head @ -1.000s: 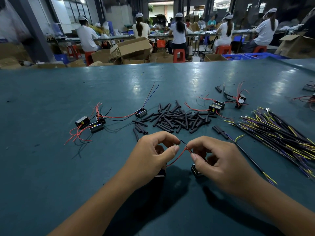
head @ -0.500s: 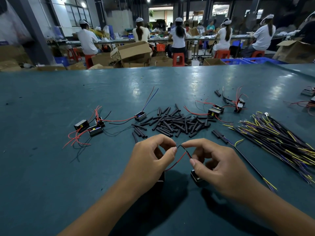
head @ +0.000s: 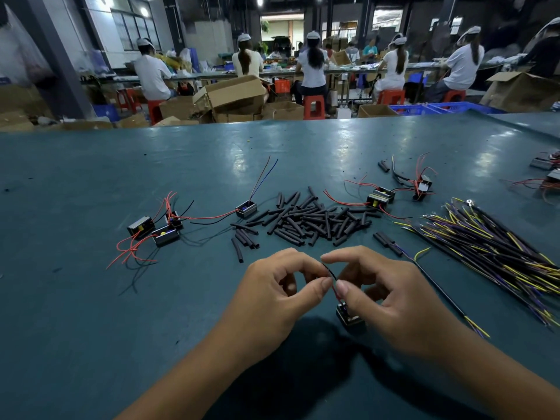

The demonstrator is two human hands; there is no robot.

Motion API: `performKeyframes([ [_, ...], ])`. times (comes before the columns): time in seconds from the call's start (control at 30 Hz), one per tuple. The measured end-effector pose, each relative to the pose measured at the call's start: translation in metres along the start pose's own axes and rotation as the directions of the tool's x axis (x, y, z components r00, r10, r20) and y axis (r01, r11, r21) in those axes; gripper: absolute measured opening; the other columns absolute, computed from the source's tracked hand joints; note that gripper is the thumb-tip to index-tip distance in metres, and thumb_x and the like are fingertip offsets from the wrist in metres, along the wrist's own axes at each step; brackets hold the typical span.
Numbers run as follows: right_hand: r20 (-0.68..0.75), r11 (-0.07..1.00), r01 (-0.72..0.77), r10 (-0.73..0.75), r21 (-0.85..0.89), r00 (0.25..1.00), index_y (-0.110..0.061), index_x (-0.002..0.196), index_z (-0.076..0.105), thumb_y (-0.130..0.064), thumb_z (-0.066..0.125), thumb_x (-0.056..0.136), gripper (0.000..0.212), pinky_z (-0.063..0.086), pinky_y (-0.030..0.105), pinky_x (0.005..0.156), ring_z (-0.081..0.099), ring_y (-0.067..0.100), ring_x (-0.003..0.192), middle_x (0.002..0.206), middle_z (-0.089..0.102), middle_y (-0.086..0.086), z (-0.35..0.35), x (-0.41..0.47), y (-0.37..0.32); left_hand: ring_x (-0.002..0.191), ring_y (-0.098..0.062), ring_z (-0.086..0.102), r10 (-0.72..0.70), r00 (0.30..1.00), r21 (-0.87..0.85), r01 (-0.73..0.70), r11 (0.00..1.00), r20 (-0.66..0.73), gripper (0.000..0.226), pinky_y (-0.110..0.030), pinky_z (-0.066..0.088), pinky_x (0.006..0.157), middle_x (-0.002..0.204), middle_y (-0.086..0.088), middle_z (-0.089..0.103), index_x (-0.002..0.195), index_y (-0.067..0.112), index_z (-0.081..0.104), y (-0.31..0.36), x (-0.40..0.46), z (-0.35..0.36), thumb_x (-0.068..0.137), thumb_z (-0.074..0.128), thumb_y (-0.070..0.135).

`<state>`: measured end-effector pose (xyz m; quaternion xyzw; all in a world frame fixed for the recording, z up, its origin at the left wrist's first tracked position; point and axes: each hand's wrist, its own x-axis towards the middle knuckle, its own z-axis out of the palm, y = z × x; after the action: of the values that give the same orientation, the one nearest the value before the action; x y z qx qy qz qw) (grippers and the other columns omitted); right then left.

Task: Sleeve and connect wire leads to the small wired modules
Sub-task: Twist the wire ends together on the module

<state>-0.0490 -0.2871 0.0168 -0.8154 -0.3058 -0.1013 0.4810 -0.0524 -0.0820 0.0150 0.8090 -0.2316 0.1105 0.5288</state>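
My left hand (head: 278,287) and my right hand (head: 391,295) meet over the near middle of the green table (head: 91,313). Between thumb and forefinger each pinches a thin red and black wire lead (head: 331,275). That lead runs down to a small black module (head: 348,317), which lies on the table under my right fingers. A long black lead with a yellow tip (head: 448,298) trails right from behind my right hand. A heap of short black sleeves (head: 306,219) lies just beyond my hands.
Several small modules with red leads (head: 157,230) lie at the left, one more (head: 246,208) near the sleeves, others (head: 381,197) behind the heap at the right. A bundle of black, purple and yellow wires (head: 497,253) fills the right. Seated workers and cardboard boxes (head: 233,95) stand beyond the table.
My two hands have closed in on each other, so the stretch of wire between them is shorter and bent up. The view has tilted slightly.
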Motion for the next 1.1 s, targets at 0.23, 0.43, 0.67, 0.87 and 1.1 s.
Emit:
performKeyframes([
  [0.23,-0.002,0.991,0.092,-0.092,-0.101,0.996,-0.031,0.106,0.067,-0.033,0.061,0.095,0.013,0.052,0.037,0.052,0.063,0.019,0.060,0.081,0.069,-0.013,-0.010,0.005,-0.001,0.055,-0.024,0.048,0.004,0.996,-0.028,-0.002,1.000,0.090,0.004,-0.025,0.038,0.050,0.081,0.012,0.072,0.091,0.028,0.073,0.005,0.000,0.003,0.094,0.071,0.027],
  [0.43,0.017,0.969,0.160,-0.160,-0.186,0.987,-0.023,0.091,0.066,-0.023,0.065,0.093,0.003,0.040,0.009,0.056,0.061,0.004,0.066,0.076,0.065,-0.013,-0.014,0.008,-0.003,0.050,-0.008,0.039,-0.016,0.994,-0.072,0.025,0.997,0.112,0.004,-0.022,0.033,0.047,0.078,0.007,0.072,0.091,0.029,0.072,0.003,-0.002,0.006,0.093,0.069,0.028],
  [0.67,0.047,0.997,-0.002,0.006,-0.082,0.999,-0.027,0.081,0.062,-0.030,0.065,0.089,0.010,0.040,0.013,0.051,0.057,0.006,0.057,0.069,0.064,-0.006,-0.015,0.007,-0.007,0.048,-0.008,0.037,0.019,0.995,-0.013,-0.018,1.000,0.096,0.007,-0.024,0.030,0.045,0.073,0.012,0.068,0.088,0.027,0.072,0.007,-0.004,0.009,0.093,0.070,0.023],
  [0.87,0.046,0.970,-0.237,0.235,0.056,0.971,-0.016,0.069,0.064,-0.016,0.071,0.088,0.020,0.035,0.018,0.047,0.046,0.003,0.046,0.052,0.059,-0.005,-0.014,0.009,-0.014,0.044,-0.006,0.035,0.062,0.996,0.107,-0.070,0.992,0.070,0.007,-0.018,0.028,0.046,0.070,0.019,0.065,0.085,0.024,0.072,0.010,-0.005,0.010,0.091,0.071,0.020],
  [1.1,0.077,0.926,-0.331,0.323,0.181,0.943,-0.017,0.071,0.062,-0.019,0.066,0.092,0.021,0.035,0.019,0.040,0.046,0.010,0.039,0.049,0.055,-0.001,-0.017,0.006,-0.020,0.050,-0.015,0.039,0.023,0.997,-0.022,-0.021,1.000,0.080,0.004,-0.028,0.032,0.047,0.071,0.007,0.066,0.088,0.029,0.069,0.006,-0.004,0.014,0.091,0.066,0.032],
])
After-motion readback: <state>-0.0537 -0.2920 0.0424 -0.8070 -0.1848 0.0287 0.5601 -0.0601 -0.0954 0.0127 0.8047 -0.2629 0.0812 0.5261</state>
